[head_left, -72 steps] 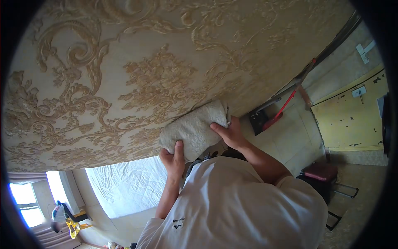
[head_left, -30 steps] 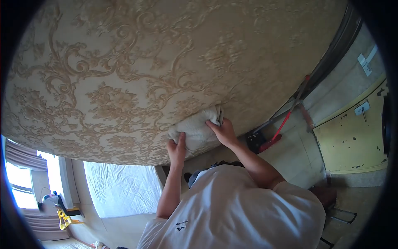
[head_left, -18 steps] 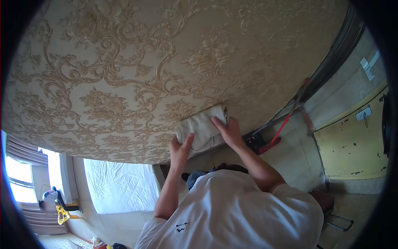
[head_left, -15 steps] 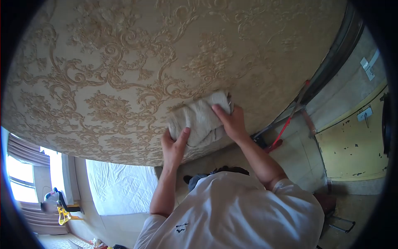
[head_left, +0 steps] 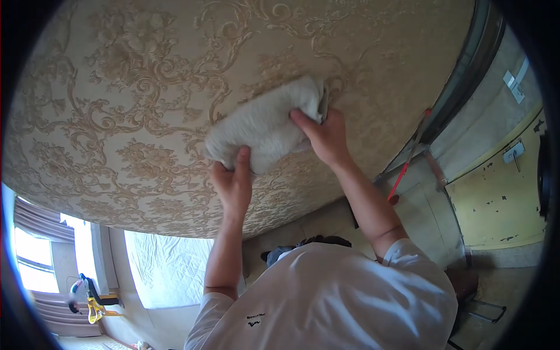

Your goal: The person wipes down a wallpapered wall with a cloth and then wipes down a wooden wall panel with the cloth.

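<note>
The towel (head_left: 262, 125) in the grip is pale grey. The wallpaper (head_left: 153, 158) behind it is cream with tan flowers and swirls.

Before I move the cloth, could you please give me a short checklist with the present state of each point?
1. Left hand grips the cloth: ok, thumb on its front.
2. Right hand grips the other end: ok.
3. Cloth level in the view: not ok, it slants up toward the right hand.
4. Cloth's whole back touching the patterned surface: cannot tell, hidden.
5. Red pole apart from both hands: ok.
</note>
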{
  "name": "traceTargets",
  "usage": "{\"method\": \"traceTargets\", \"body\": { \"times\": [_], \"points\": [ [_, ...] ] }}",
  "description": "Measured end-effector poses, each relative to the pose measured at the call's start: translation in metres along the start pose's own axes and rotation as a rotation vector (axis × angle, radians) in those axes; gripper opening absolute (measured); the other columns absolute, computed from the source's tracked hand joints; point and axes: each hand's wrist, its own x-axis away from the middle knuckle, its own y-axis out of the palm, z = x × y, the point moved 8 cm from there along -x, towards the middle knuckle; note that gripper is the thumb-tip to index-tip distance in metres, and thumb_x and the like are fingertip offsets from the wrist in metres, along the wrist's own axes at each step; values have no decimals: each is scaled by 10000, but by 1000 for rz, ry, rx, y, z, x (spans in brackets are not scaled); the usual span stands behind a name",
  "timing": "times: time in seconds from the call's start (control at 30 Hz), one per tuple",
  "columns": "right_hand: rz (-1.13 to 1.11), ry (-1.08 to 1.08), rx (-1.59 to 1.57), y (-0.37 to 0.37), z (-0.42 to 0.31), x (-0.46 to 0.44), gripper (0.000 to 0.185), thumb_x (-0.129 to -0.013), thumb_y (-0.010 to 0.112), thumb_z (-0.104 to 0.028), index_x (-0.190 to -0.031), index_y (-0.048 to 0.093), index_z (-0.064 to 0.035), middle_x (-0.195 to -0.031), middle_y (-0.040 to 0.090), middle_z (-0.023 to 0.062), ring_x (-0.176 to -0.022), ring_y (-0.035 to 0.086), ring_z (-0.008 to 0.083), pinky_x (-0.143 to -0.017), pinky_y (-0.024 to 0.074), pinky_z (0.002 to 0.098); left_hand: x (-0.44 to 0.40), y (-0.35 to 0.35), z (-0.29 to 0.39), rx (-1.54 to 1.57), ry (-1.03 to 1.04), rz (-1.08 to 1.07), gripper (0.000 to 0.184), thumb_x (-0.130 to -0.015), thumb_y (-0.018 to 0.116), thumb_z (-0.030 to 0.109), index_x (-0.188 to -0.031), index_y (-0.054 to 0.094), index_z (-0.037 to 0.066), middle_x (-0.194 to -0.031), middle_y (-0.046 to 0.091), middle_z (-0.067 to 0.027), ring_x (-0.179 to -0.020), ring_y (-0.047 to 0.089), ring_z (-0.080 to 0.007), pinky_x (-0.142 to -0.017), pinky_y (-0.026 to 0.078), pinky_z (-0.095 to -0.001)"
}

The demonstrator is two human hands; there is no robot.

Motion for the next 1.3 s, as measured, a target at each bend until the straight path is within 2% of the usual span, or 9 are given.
{"method": "traceTargets", "body": {
  "times": [0.33, 0.4, 0.47, 0.57, 0.67, 0.87, 1.03, 1.27, 1.3],
  "points": [
    [49, 355, 266, -49, 198, 113, 303, -845, 722, -256, -888, 685, 41, -812, 711, 153, -757, 696, 219, -667, 515, 350, 84, 16, -191, -100, -221, -183, 200, -943, 573, 66, -1107, 642, -24, -1023, 693, -97, -957, 623, -156, -846, 480, -307],
    [21, 366, 402, -60, 237, 139, 360, -843, 713, -307, -910, 683, 45, -792, 705, 173, -756, 701, 262, -667, 512, 371, 101, 4, -260, -164, -249, -174, 262, -925, 614, 176, -1086, 651, -27, -996, 702, -148, -964, 653, -211, -841, 487, -332],
    [-11, 367, 537, -70, 286, 171, 418, -840, 704, -358, -932, 681, 49, -773, 698, 193, -755, 706, 305, -666, 510, 393, 132, -14, -333, -549, -611, -280, 394, -885, 659, 320, -1041, 668, -42, -954, 705, -193, -955, 675, -293, -823, 500, -369],
    [-73, 724, 706, -90, 352, 227, 486, -839, 679, -441, -925, 692, 36, -768, 687, 215, -784, 690, 373, -670, 502, 425, 166, -21, -366, -717, -558, -264, 470, -842, 683, 407, -982, 693, -42, -896, 709, -203, -930, 679, -359, -793, 509, -401],
    [-27, 813, 700, -92, 353, 236, 504, -841, 666, -469, -912, 704, 28, -776, 691, 211, -801, 690, 370, -686, 498, 425, 157, -13, -318, -512, -587, -237, 424, -861, 674, 373, -940, 702, -43, -851, 710, -194, -888, 690, -304, -763, 511, -388],
    [64, 371, 381, -55, 184, 104, 434, -867, 675, -381, -886, 677, 52, -825, 699, 215, -785, 696, 323, -687, 506, 412, 77, 11, -164, -298, -411, -170, 354, -935, 637, 280, -960, 682, -71, -858, 708, -112, -784, 617, -128, -703, 490, -319],
    [75, 74, 117, -34, 51, 35, 328, -902, 669, -284, -849, 668, 40, -715, 671, 70, -683, 596, 90, -605, 473, 302, 28, 14, -64, -64, -280, -180, 343, -953, 636, 270, -981, 672, -70, -862, 695, -66, -750, 588, -84, -660, 471, -263],
    [88, -363, 30, -13, -96, -29, 396, -920, 660, -358, -785, 659, 14, -647, 626, 28, -624, 560, 80, -553, 443, 279, -22, 21, 83, -5, 80, -61, 311, -945, 658, 291, -894, 667, -16, -733, 648, -14, -626, 550, -53, -534, 405, -207],
    [91, -364, 29, -12, -105, -37, 396, -920, 660, -358, -785, 659, 14, -647, 626, 28, -624, 560, 80, -553, 443, 279, -26, 22, 107, 39, 251, -44, 302, -946, 658, 257, -963, 657, -44, -822, 669, -44, -717, 573, -72, -623, 442, -221]
  ]
}}
